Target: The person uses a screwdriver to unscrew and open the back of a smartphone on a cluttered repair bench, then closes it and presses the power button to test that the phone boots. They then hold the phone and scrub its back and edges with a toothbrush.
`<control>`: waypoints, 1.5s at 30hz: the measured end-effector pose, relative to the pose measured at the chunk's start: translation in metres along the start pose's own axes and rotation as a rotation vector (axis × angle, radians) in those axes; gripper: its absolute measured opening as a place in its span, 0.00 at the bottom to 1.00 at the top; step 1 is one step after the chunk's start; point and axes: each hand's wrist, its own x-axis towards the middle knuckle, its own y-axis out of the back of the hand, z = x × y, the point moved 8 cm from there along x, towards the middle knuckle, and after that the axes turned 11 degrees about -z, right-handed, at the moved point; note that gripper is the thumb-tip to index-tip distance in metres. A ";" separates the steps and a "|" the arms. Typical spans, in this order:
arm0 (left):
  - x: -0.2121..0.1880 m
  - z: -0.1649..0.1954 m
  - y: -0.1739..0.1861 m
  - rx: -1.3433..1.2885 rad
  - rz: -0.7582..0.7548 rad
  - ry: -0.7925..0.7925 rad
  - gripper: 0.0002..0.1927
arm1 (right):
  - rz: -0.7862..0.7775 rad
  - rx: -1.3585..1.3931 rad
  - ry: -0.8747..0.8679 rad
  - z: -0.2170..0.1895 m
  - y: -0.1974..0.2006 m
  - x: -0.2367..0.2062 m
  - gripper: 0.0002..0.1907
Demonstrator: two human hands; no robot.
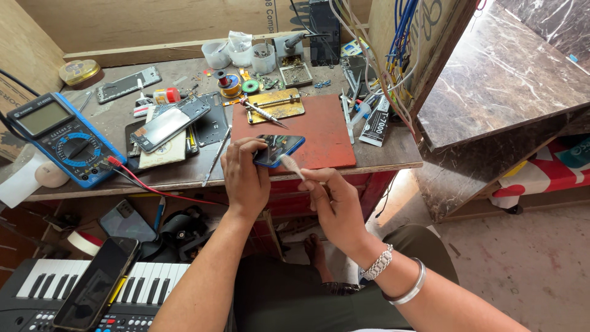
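1. The left hand (244, 175) grips the blue phone (279, 149) by its near left end, fingers curled over the edge, holding it just above the front edge of the red mat (319, 132).
2. The phone's long axis runs left to right, rising slightly toward the right.
3. The right hand (335, 203) pinches a small brush (291, 166); its tip touches the phone's lower edge, up and left of the fingers.

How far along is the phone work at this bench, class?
Done: tools lie spread on the workbench. In hand: the left hand steadies a blue phone over the red mat while the right hand applies a small brush. Left: the phone's face looks unfinished.
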 end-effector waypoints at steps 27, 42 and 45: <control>0.000 0.000 -0.001 -0.014 0.015 0.006 0.15 | -0.138 0.234 -0.419 0.027 0.029 -0.033 0.27; 0.000 -0.001 -0.001 -0.002 -0.001 0.002 0.15 | 0.024 0.009 -0.312 -0.008 0.051 -0.028 0.19; 0.000 -0.001 -0.001 -0.005 0.002 0.002 0.15 | 0.034 -0.125 -0.211 -0.024 0.054 -0.027 0.15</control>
